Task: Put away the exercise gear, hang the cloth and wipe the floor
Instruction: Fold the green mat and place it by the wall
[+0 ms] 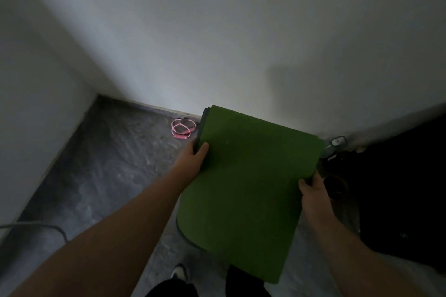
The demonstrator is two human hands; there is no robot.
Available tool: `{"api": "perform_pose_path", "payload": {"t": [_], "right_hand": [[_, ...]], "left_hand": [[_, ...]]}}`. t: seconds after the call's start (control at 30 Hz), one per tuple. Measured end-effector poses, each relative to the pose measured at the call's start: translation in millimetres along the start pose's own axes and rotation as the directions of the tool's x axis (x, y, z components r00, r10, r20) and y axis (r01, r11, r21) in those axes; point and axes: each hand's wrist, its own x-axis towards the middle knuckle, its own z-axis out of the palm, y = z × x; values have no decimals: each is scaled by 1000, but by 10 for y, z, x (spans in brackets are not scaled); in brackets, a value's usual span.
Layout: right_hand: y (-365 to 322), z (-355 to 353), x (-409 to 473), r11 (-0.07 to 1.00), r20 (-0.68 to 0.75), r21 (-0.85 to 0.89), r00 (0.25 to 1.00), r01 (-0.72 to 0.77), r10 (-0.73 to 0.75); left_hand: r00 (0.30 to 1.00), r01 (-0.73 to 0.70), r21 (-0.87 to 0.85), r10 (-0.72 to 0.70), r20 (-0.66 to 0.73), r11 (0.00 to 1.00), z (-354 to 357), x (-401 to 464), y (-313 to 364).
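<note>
Head view shows your left hand (pixel 196 156) and right hand (pixel 311 190) gripping the folded green foam exercise mat (pixel 251 188) above the floor, so next I think you must set it against the wall, near the pink resistance band (pixel 181 128).

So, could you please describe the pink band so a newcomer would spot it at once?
Look to the room corner, where the grey floor meets the far wall. The pink band lies coiled at the wall's foot, left of the green mat. It is the only pink thing.
</note>
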Motion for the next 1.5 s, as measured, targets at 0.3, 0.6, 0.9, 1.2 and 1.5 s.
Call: {"api": "perform_pose_path", "payload": {"t": [0.3,0.6,0.9,1.2,1.5], "right_hand": [[1560,629,2245,941,-65,-337,996,42,-68],[3086,1266,4043,913,-96,-387,979,130,-180],[3642,1757,5186,934,-160,-348,978,74,-137],[3800,1867,5493,912,-223,-409,973,-35,-63],[3867,1993,5358,650,-171,-744,897,154,-409]], "left_hand": [[999,41,270,-37,-21,962,952,2154,-1603],[1000,-14,430,17,-3,903,1643,3980,-3075],[996,-52,489,80,-37,871,1961,5237,-3578],[995,-11,538,65,-81,843,2067,5540,-3725],[936,-169,743,343,-86,648,2168,5405,-3849]]}}
